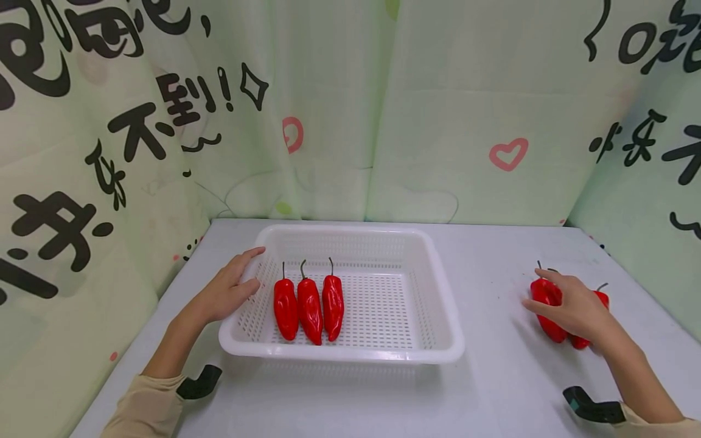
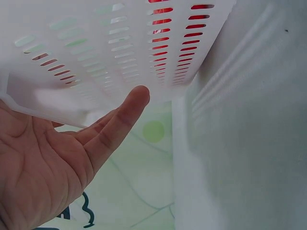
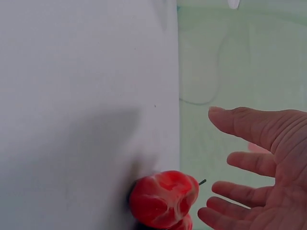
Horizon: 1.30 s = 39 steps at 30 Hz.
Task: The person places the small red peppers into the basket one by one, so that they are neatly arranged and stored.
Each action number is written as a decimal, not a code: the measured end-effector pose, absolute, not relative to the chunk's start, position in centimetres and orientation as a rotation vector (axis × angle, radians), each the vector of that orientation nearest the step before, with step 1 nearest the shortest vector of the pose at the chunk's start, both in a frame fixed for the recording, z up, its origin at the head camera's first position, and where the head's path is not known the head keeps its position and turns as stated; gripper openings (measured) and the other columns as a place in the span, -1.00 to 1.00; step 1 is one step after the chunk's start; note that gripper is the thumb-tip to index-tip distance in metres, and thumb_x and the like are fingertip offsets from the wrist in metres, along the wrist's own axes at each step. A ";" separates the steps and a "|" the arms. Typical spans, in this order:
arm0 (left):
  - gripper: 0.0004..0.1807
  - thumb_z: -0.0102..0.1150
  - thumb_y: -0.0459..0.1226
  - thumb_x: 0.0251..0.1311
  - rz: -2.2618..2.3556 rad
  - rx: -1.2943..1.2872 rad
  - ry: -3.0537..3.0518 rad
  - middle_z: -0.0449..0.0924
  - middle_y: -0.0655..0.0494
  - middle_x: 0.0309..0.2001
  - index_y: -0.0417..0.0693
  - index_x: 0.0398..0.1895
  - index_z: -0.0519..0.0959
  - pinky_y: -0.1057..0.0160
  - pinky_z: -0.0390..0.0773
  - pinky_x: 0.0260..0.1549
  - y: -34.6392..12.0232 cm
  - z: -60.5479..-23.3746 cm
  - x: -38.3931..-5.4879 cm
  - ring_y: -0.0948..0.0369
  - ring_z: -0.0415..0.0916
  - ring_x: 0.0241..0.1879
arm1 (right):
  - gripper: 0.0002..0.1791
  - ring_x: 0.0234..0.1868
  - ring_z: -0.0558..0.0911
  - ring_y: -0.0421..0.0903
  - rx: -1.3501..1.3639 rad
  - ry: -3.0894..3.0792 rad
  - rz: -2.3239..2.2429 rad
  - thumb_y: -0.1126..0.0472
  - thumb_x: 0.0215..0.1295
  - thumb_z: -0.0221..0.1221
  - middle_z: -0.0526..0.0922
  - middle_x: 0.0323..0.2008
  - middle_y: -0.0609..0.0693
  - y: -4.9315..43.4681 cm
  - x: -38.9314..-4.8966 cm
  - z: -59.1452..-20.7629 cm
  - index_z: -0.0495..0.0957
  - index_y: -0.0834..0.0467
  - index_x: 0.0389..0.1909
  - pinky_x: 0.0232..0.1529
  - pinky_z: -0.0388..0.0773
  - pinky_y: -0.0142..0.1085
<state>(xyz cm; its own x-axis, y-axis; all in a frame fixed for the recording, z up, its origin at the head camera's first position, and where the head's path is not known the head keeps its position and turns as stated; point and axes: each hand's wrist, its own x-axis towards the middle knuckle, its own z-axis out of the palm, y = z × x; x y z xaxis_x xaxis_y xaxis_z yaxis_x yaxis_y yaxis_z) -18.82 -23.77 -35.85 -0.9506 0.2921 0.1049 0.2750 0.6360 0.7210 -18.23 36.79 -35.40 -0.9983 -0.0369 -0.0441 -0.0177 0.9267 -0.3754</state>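
Observation:
My left hand point(image 1: 227, 293) rests at the left rim of a white perforated plastic basket point(image 1: 350, 351). In the left wrist view its extended fingers point(image 2: 125, 115) lie along the basket's outer wall. Three glossy red chili peppers point(image 1: 310, 311) stand side by side in the basket's left half, stems pointing away from me. Over at the right, my right hand point(image 1: 575, 309) hovers above a small group of red peppers point(image 1: 546, 293), partly covering them. The right wrist view has that hand with spread fingers and nothing in its grasp, apart from a red pepper point(image 3: 163, 200).
The white table point(image 1: 350, 401) carries the basket left of centre and the pepper group near its right edge. Pale green curtains point(image 1: 438, 121) with black lettering and pink hearts hang along the back and both sides. Each wrist bears a black mount point(image 1: 201, 382).

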 end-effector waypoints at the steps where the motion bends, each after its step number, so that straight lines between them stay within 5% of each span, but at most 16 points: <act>1: -0.29 -0.04 -0.36 0.37 1.236 0.488 2.824 0.24 -0.39 0.39 -0.20 0.58 0.08 -0.09 0.75 -0.17 -23.8 -35.9 -18.8 -0.18 0.51 0.07 | 0.04 0.18 0.19 0.60 -0.039 3.035 -0.588 0.02 0.19 0.41 0.13 0.25 0.65 36.9 -18.2 -35.4 0.06 0.42 0.49 -0.28 0.71 0.22; 17: -0.27 -0.04 -0.35 0.35 1.224 0.482 2.829 0.21 -0.39 0.43 -0.20 0.58 0.07 -0.14 0.73 -0.13 -23.7 -35.6 -18.7 -0.24 0.46 0.14 | 0.02 0.13 0.25 0.58 -0.069 3.024 -0.621 0.10 0.14 0.44 0.24 0.17 0.62 37.3 -18.5 -36.3 0.09 0.48 0.43 -0.29 0.72 0.18; 24: -0.26 -0.02 -0.35 0.34 1.233 0.458 2.810 0.27 -0.39 0.35 -0.18 0.59 0.06 -0.05 0.77 -0.23 -23.6 -35.6 -18.7 -0.15 0.56 0.00 | -0.06 0.09 0.33 0.55 -0.112 3.034 -0.646 0.20 0.13 0.44 0.30 0.14 0.62 36.9 -18.5 -36.9 0.16 0.50 0.40 -0.31 0.73 0.14; 39: -0.26 -0.01 -0.33 0.35 1.232 0.469 2.817 0.20 -0.38 0.44 -0.17 0.59 0.06 -0.10 0.75 -0.17 -23.7 -35.7 -18.7 -0.21 0.48 0.13 | -0.01 0.08 0.45 0.54 -0.069 2.969 -0.660 0.10 0.14 0.45 0.36 0.18 0.61 36.4 -18.8 -37.2 0.16 0.44 0.45 -0.33 0.75 0.02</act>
